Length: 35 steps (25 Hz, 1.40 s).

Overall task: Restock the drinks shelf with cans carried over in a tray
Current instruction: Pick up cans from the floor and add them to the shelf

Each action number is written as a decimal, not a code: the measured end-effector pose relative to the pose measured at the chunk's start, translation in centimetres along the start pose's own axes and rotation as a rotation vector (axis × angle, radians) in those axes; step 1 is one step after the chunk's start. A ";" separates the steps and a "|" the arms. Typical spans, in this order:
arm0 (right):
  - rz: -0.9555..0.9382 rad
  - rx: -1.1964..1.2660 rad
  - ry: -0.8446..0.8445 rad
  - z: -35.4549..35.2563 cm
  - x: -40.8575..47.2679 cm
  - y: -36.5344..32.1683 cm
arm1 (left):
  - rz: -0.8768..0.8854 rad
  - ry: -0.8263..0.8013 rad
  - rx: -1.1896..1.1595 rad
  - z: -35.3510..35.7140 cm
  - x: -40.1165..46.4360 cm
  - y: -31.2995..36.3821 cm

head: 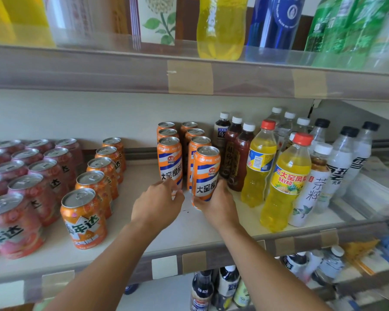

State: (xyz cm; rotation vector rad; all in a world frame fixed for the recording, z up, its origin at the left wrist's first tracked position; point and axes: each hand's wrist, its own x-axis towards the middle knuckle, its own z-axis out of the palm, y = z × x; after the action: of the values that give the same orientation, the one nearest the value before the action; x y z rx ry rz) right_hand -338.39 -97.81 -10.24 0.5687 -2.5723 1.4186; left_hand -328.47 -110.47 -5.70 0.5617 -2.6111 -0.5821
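Two rows of tall orange-and-white cans stand at the middle of the drinks shelf point(126, 234). My left hand point(157, 202) grips the base of the front can of the left row point(169, 161). My right hand point(218, 204) grips the bottom of another tall orange can point(206, 173), held just in front of the right row and slightly tilted. Whether this can rests on the shelf is hidden by my fingers. No tray is in view.
Short orange cans point(84, 217) and red cans point(14, 223) fill the shelf's left part. Bottles of yellow drink point(283, 182), dark tea point(236, 158) and white-labelled drinks point(310, 189) stand to the right. An upper shelf point(189, 77) hangs overhead; more bottles sit below.
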 end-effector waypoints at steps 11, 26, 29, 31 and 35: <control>-0.129 -0.360 0.110 -3.3 -7.1 -1.5 | 0.169 0.058 -0.022 -1.4 -5.3 0.1; -0.266 -0.519 0.149 -9.2 -19.3 1.3 | 0.344 0.018 -0.030 0.7 -16.1 2.3; -0.220 -0.459 0.121 -8.6 -22.2 4.2 | 0.317 -0.023 0.044 1.9 -18.3 1.3; -0.180 -0.420 0.075 -7.6 -24.5 6.4 | 0.284 -0.045 0.061 2.8 -20.0 0.2; -0.135 -0.442 -0.023 -5.4 -28.3 9.6 | 0.222 -0.138 0.018 5.7 -23.9 -1.9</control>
State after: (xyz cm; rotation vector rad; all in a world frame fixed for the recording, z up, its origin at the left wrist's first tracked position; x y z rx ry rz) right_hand -316.51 -81.47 -23.50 0.6690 -2.6816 0.7685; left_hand -310.56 -99.30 -18.41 0.2391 -2.7623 -0.5427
